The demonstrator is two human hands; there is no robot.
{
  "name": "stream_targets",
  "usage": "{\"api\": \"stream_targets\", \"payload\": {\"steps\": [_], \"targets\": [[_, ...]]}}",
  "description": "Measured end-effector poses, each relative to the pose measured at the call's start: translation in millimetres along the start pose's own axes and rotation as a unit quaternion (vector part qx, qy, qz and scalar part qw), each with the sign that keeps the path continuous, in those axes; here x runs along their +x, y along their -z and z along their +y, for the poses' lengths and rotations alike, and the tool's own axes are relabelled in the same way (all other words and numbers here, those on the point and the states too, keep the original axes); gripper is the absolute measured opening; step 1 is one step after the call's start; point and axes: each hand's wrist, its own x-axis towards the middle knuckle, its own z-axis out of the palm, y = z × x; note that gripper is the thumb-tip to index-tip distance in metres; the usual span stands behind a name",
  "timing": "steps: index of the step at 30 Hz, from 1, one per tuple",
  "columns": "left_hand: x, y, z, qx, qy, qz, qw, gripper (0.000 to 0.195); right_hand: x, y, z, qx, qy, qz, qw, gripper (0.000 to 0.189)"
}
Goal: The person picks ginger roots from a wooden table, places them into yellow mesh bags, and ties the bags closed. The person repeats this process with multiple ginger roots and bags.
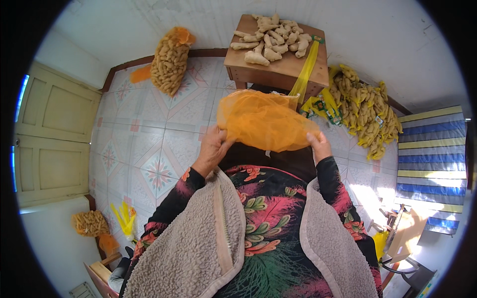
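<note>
An orange mesh bag (266, 121) is spread between my two hands above my lap, bunched and slack, with a pale edge along its far side. My left hand (215, 146) pinches its left end between thumb and fingers. Its right end is held by my right hand (319, 144). Beyond the bag, loose ginger roots (274, 39) lie heaped on a small wooden table (238, 61). A yellow mesh sleeve (307, 70) with a green label hangs over that table's front right edge. No roots show inside the orange mesh.
On the floor at right lies a large pile of ginger in yellow nets (363, 108). A full orange sack of ginger (169, 63) leans near the back wall. Another filled sack (90, 223) and yellow netting (125, 219) are at lower left. A striped curtain (430, 164) hangs right; a cardboard box (410, 232) sits below.
</note>
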Motion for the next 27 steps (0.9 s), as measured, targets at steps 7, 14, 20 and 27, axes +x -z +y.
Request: {"api": "stream_targets", "payload": {"steps": [7,14,20,27], "targets": [[75,57,69,-0.293,0.050,0.067,0.952,0.022,28,-29,-149,0.178,0.135,0.046,0.974,0.035],[121,90,125,-0.396,-0.022,0.037,0.917,0.023,35,-59,-214,0.079,0.153,-0.096,0.980,0.044],[123,95,100,-0.367,0.031,0.111,0.923,0.022,46,-44,-206,0.086,0.123,0.076,0.986,0.020],[136,107,81,0.177,-0.099,0.288,0.936,0.018,56,-41,-221,0.006,0.181,-0.037,0.983,0.020]]}}
